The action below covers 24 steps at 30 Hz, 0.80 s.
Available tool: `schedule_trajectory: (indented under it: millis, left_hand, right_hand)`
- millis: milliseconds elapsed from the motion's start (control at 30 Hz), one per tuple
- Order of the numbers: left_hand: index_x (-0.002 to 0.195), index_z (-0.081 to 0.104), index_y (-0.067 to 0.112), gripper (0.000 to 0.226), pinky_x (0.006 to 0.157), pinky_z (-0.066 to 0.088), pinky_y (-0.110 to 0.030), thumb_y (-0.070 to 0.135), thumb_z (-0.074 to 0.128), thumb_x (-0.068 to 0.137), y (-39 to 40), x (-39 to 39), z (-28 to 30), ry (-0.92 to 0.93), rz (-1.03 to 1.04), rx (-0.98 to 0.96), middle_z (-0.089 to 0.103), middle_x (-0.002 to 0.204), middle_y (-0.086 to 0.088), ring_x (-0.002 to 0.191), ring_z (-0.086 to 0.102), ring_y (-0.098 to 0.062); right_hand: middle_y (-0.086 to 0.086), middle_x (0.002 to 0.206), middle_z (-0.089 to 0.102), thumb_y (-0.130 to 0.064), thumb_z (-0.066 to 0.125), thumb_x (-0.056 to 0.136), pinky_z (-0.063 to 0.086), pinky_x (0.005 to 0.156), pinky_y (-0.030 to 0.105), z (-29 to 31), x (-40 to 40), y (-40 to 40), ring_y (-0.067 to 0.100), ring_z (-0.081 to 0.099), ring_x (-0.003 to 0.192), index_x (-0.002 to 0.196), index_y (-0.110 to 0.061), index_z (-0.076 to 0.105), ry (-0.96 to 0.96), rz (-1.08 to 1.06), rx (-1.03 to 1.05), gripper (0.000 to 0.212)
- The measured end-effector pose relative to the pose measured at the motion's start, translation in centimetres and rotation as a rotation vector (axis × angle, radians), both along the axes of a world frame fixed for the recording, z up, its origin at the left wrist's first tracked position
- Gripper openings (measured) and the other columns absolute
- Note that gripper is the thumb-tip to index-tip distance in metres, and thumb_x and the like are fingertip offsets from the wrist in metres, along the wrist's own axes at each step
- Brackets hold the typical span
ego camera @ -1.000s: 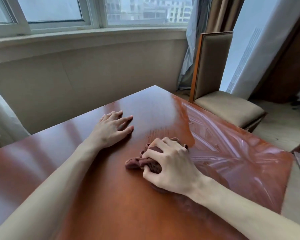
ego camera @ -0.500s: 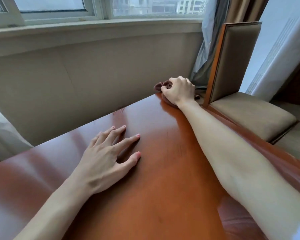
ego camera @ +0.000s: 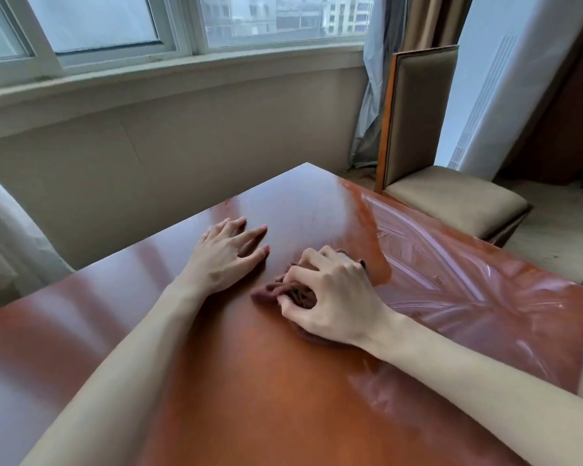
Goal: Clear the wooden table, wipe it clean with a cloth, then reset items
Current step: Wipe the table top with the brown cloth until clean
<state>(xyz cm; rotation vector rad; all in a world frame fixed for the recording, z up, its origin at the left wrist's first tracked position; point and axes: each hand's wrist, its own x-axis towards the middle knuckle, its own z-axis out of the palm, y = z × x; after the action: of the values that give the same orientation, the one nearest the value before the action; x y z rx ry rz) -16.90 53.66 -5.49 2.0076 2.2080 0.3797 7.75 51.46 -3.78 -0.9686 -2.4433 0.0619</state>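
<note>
A glossy reddish-brown wooden table [ego camera: 236, 391] fills the lower view. My right hand [ego camera: 334, 297] grips a crumpled dark brown cloth [ego camera: 283, 290] and presses it on the tabletop near the middle. Most of the cloth is hidden under my fingers and palm. My left hand [ego camera: 226, 257] lies flat on the wood just left of the cloth, fingers spread and straight, holding nothing. Wet wipe streaks [ego camera: 451, 280] shine across the right part of the tabletop.
A beige upholstered chair [ego camera: 441, 193] with a wooden frame stands at the table's far right side. A wall with a window sill [ego camera: 169, 75] runs behind the table's far edge. Curtains [ego camera: 381, 79] hang in the corner. Pale floor [ego camera: 562, 230] shows on the right.
My right hand has pulled the cloth back from the table's far corner to the middle, beside my left hand. The left hand stays flat on the wood.
</note>
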Motion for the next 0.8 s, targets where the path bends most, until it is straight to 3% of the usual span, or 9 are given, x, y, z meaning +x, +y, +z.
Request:
schedule_trajectory:
  millis: [100, 200, 367, 567, 667, 800]
  left_hand:
    - [0.149, 0.034, 0.057, 0.081, 0.123, 0.015, -0.045, 0.086, 0.014, 0.076, 0.1, -0.1, -0.1, 0.012, 0.001, -0.004, 0.024, 0.166, 0.002, 0.152, 0.018, -0.024]
    - [0.148, 0.035, 0.057, 0.078, 0.124, 0.015, -0.044, 0.084, 0.016, 0.078, 0.3, -0.3, -0.4, -0.001, 0.000, 0.021, 0.025, 0.165, 0.003, 0.152, 0.018, -0.024]
    - [0.147, 0.033, 0.060, 0.072, 0.123, 0.014, -0.040, 0.081, 0.018, 0.080, 0.5, -0.5, -0.7, 0.006, 0.002, 0.047, 0.025, 0.164, 0.010, 0.152, 0.013, -0.016]
    - [0.146, 0.029, 0.064, 0.065, 0.125, 0.011, -0.038, 0.079, 0.020, 0.084, 0.3, -0.6, -0.8, -0.007, -0.008, 0.066, 0.021, 0.164, 0.017, 0.153, 0.008, -0.010]
    - [0.145, 0.030, 0.064, 0.064, 0.125, 0.010, -0.037, 0.079, 0.022, 0.084, 0.4, -0.5, -0.7, -0.024, -0.007, 0.070, 0.022, 0.163, 0.018, 0.153, 0.008, -0.009]
    - [0.146, 0.032, 0.062, 0.066, 0.124, 0.009, -0.038, 0.079, 0.022, 0.083, 0.1, -0.1, 0.0, -0.018, -0.004, 0.031, 0.023, 0.164, 0.014, 0.153, 0.010, -0.013]
  right_hand:
    - [-0.011, 0.091, 0.062, -0.061, 0.058, 0.088, 0.048, 0.078, 0.033, -0.3, 0.7, -1.6, 0.018, 0.057, 0.085, 0.088, -0.032, 0.073, 0.017, 0.039, 0.027, 0.033]
    - [-0.009, 0.092, 0.064, -0.052, 0.055, 0.088, 0.053, 0.074, 0.037, -0.2, -1.1, 2.6, 0.021, 0.061, 0.087, 0.091, -0.031, 0.072, 0.002, -0.005, 0.057, 0.027]
    - [0.001, 0.114, 0.067, -0.036, 0.052, 0.088, 0.056, 0.085, 0.043, -0.3, -6.5, 17.4, 0.035, 0.065, 0.101, 0.120, -0.039, 0.071, 0.051, -0.183, 0.049, 0.037]
    - [0.011, 0.110, 0.065, -0.037, 0.051, 0.094, 0.047, 0.086, 0.042, 0.6, -12.1, 33.1, 0.041, 0.062, 0.108, 0.109, -0.026, 0.072, 0.035, -0.434, -0.047, 0.029]
    - [0.012, 0.110, 0.064, -0.046, 0.052, 0.094, 0.047, 0.087, 0.043, 0.8, -12.7, 33.9, 0.041, 0.061, 0.107, 0.104, -0.022, 0.072, 0.012, -0.481, -0.049, 0.033]
    - [0.007, 0.101, 0.063, -0.055, 0.050, 0.095, 0.046, 0.079, 0.041, 0.5, -10.3, 26.5, 0.038, 0.061, 0.098, 0.094, -0.023, 0.070, -0.002, -0.379, 0.020, 0.038]
